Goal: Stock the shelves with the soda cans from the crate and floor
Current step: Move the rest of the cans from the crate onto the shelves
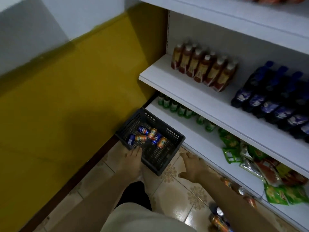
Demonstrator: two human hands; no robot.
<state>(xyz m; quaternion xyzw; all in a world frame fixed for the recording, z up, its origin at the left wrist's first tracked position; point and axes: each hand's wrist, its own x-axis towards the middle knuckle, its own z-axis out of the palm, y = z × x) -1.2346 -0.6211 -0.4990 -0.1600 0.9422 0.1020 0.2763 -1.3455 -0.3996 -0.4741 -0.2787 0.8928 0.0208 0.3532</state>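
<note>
A dark plastic crate (173,136) sits on the tiled floor against the bottom shelf's corner. Several blue and orange soda cans (151,135) lie on their sides inside it. My left hand (133,158) reaches down with its fingertips at the crate's near left rim, fingers straight. My right hand (192,166) hovers flat just right of the crate, fingers spread, holding nothing. More cans (219,220) lie on the floor at the lower right, and a few others (240,190) sit beside my right forearm by the shelf edge.
White shelves (192,91) fill the right side: brown bottles (204,67) and dark blue bottles (274,99) on the middle one, green bottles (177,109) and snack packets (260,161) on the lowest. A yellow wall (66,97) stands to the left.
</note>
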